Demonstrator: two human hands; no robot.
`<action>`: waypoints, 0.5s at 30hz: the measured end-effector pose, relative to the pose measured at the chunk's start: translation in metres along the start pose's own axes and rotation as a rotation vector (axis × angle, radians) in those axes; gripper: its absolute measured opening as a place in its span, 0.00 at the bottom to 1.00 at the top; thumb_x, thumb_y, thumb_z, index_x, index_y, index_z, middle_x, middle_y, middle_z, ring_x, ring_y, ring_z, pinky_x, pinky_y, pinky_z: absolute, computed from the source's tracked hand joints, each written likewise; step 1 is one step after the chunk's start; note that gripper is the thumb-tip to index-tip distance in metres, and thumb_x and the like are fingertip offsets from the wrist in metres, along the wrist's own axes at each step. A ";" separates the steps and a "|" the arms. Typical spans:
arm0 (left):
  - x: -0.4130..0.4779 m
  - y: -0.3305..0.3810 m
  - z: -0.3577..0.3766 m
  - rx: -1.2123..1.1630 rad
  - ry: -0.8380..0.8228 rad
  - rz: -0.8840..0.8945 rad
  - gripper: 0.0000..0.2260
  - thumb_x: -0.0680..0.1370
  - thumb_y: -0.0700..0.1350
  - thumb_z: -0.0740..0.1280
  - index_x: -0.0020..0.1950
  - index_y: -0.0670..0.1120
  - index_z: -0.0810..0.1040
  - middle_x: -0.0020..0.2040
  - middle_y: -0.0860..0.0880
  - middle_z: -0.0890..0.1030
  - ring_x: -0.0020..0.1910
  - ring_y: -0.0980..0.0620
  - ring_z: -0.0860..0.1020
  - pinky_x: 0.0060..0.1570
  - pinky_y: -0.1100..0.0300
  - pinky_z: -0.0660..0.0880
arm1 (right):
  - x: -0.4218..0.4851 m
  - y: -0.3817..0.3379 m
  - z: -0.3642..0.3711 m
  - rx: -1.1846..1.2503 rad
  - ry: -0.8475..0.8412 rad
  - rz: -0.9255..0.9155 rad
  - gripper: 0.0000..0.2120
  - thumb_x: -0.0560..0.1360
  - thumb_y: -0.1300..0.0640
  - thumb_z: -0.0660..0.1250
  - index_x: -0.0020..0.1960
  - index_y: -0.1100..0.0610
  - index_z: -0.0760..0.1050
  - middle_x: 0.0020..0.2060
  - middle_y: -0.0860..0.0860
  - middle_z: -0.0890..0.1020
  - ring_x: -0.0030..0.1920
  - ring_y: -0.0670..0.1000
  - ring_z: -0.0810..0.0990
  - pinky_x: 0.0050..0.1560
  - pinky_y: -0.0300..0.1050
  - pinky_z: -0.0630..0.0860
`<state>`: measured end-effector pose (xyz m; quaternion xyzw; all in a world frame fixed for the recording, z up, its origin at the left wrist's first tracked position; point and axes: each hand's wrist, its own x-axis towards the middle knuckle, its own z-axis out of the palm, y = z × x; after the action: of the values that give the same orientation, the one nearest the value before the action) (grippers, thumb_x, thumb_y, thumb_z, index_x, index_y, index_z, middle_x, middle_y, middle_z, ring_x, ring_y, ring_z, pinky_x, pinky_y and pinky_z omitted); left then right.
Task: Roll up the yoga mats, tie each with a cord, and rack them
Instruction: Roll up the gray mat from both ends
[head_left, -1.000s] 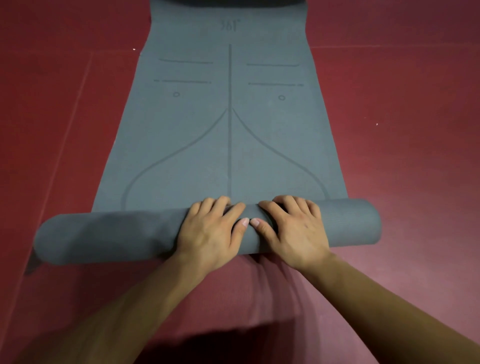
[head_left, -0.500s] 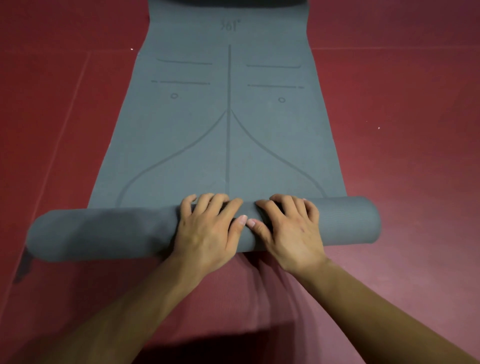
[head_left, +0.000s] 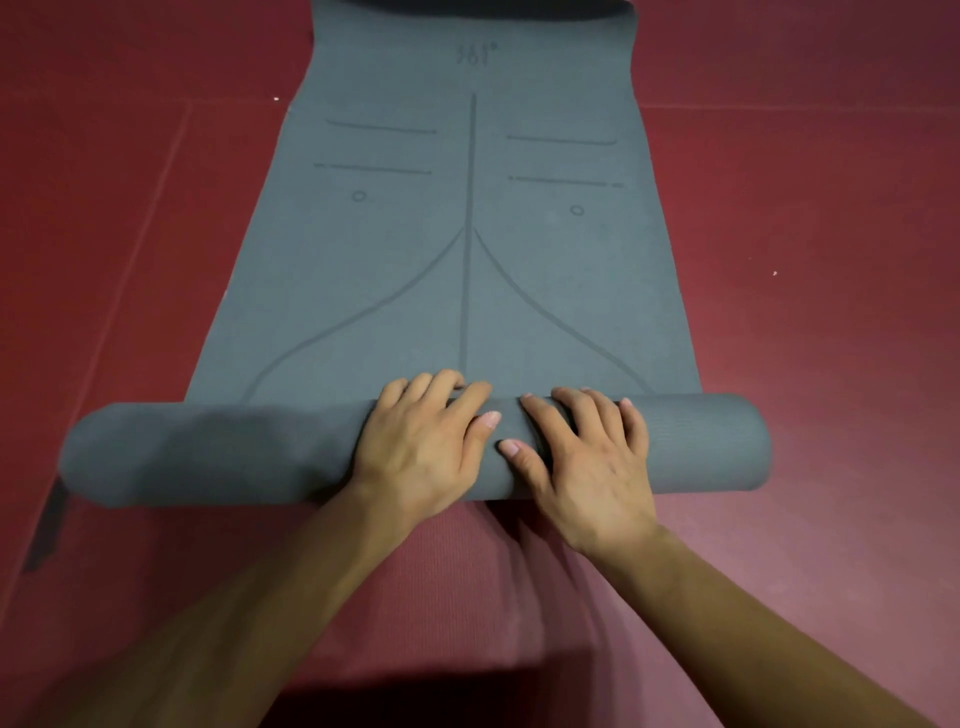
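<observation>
A grey yoga mat (head_left: 467, 249) with printed alignment lines lies flat on the red floor, stretching away from me. Its near end is wound into a thick roll (head_left: 208, 457) lying crosswise. My left hand (head_left: 421, 447) presses on top of the roll near its middle, fingers spread over its far side. My right hand (head_left: 587, 457) presses beside it, just to the right, thumbs almost meeting. No cord is in view.
Red padded floor (head_left: 805, 234) surrounds the mat on both sides. A dark strap-like strip (head_left: 49, 530) lies on the floor by the roll's left end. The mat's far end runs out of the top of the frame.
Both hands have pushed the roll a little farther away along the mat, and the roll has grown slightly thicker. The hands have drifted a little apart.
</observation>
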<state>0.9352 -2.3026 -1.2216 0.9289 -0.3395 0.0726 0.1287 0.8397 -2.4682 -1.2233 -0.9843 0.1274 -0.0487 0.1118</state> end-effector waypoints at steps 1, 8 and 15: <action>0.000 0.001 -0.001 -0.019 0.027 -0.005 0.18 0.81 0.55 0.57 0.61 0.49 0.80 0.55 0.47 0.80 0.53 0.44 0.78 0.51 0.48 0.72 | 0.005 -0.001 -0.001 -0.007 -0.001 0.004 0.29 0.80 0.31 0.50 0.69 0.46 0.76 0.63 0.50 0.78 0.67 0.55 0.73 0.73 0.59 0.57; -0.001 -0.001 0.001 0.036 0.029 -0.104 0.15 0.80 0.52 0.56 0.58 0.51 0.80 0.53 0.49 0.80 0.51 0.44 0.78 0.52 0.45 0.70 | 0.031 -0.003 -0.006 -0.017 -0.054 0.013 0.32 0.80 0.31 0.45 0.68 0.45 0.76 0.63 0.51 0.79 0.67 0.55 0.74 0.71 0.57 0.56; 0.021 -0.007 0.001 0.059 -0.077 -0.154 0.16 0.80 0.54 0.52 0.53 0.53 0.78 0.49 0.51 0.79 0.48 0.46 0.77 0.50 0.47 0.70 | 0.022 0.002 -0.008 -0.034 -0.074 -0.036 0.35 0.76 0.23 0.49 0.73 0.42 0.70 0.71 0.52 0.71 0.73 0.58 0.66 0.74 0.64 0.53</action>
<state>0.9559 -2.3104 -1.2194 0.9577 -0.2697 0.0368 0.0933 0.8596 -2.4774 -1.2140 -0.9894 0.1060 -0.0119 0.0987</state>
